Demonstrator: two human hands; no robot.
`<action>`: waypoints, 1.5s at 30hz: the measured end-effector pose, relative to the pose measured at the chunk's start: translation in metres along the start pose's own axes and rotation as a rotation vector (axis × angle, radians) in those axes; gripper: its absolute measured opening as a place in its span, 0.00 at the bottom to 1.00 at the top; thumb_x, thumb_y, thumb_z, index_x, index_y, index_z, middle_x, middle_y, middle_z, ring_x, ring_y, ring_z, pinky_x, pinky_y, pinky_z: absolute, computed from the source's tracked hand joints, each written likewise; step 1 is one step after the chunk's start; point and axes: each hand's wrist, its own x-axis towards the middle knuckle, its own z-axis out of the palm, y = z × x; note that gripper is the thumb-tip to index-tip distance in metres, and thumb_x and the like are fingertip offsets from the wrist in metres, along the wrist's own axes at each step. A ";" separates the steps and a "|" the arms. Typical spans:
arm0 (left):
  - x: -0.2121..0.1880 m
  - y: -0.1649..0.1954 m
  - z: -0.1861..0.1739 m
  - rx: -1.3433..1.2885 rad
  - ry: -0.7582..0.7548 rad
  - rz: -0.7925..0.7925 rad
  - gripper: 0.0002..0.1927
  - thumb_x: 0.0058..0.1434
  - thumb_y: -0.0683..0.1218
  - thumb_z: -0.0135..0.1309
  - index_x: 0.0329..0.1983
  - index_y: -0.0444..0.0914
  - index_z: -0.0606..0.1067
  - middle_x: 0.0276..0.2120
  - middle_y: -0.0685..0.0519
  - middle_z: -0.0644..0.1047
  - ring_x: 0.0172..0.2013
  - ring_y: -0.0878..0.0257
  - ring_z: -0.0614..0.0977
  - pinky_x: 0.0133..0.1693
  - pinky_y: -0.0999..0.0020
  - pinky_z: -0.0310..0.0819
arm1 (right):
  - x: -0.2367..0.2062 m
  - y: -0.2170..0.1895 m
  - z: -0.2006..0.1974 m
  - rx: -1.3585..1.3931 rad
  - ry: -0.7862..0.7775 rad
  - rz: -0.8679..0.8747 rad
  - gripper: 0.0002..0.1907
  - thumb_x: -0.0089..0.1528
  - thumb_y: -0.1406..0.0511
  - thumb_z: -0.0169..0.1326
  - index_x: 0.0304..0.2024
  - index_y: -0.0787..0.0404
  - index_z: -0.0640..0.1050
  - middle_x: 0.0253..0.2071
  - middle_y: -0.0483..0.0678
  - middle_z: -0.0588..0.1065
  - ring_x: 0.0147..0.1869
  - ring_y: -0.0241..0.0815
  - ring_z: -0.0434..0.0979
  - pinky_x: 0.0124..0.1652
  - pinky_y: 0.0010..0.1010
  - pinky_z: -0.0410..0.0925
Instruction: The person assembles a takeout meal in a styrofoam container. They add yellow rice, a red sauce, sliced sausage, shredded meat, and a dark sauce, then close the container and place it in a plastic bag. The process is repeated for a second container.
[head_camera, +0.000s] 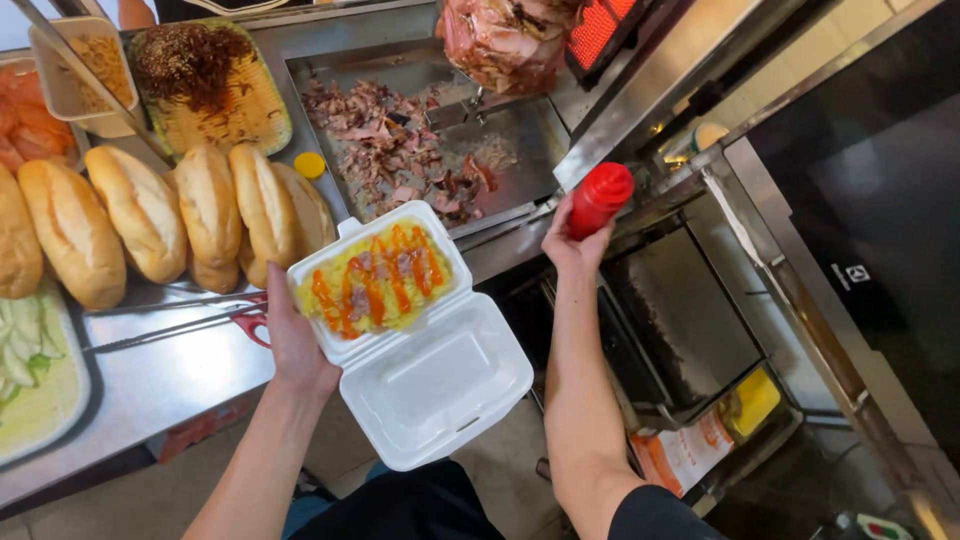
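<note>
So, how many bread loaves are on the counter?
6, in one row left of the box: one cut by the left edge, then four side by side, and one partly hidden behind the last. More may be hidden.

Mid-frame, my left hand (292, 335) grips the edge of an open white foam box (440, 385), its far half filled with yellow rice (372, 280), meat bits and orange sauce stripes, its lid hanging empty toward me. Right of centre, my right hand (572, 240) holds a red squeeze bottle (600, 198) up over the steel counter (160, 375) edge, just below the tray of chopped meat (400, 150) and the spit (505, 35) at top. Bread loaves (150, 215) line the left, with red-handled tongs (190, 322) below them.
</note>
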 end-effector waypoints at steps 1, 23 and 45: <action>0.002 -0.003 0.005 -0.024 -0.008 0.004 0.38 0.70 0.68 0.32 0.71 0.39 0.64 0.64 0.49 0.72 0.62 0.55 0.75 0.63 0.55 0.70 | 0.009 -0.010 0.007 0.046 -0.015 0.038 0.33 0.52 0.53 0.66 0.56 0.59 0.74 0.44 0.56 0.79 0.44 0.51 0.84 0.42 0.35 0.81; -0.045 0.071 -0.044 -0.412 0.110 0.649 0.45 0.68 0.74 0.32 0.74 0.37 0.59 0.69 0.47 0.66 0.66 0.52 0.69 0.66 0.55 0.62 | -0.198 0.321 -0.124 -1.135 -0.887 0.348 0.36 0.72 0.54 0.48 0.76 0.60 0.53 0.77 0.47 0.55 0.81 0.42 0.52 0.76 0.39 0.47; -0.261 0.251 -0.234 -0.198 -0.547 -0.040 0.49 0.70 0.79 0.32 0.78 0.40 0.56 0.67 0.37 0.71 0.56 0.40 0.79 0.49 0.43 0.78 | -0.239 0.451 -0.105 -1.220 -0.560 0.896 0.29 0.70 0.60 0.43 0.70 0.68 0.62 0.68 0.57 0.69 0.70 0.52 0.71 0.68 0.46 0.63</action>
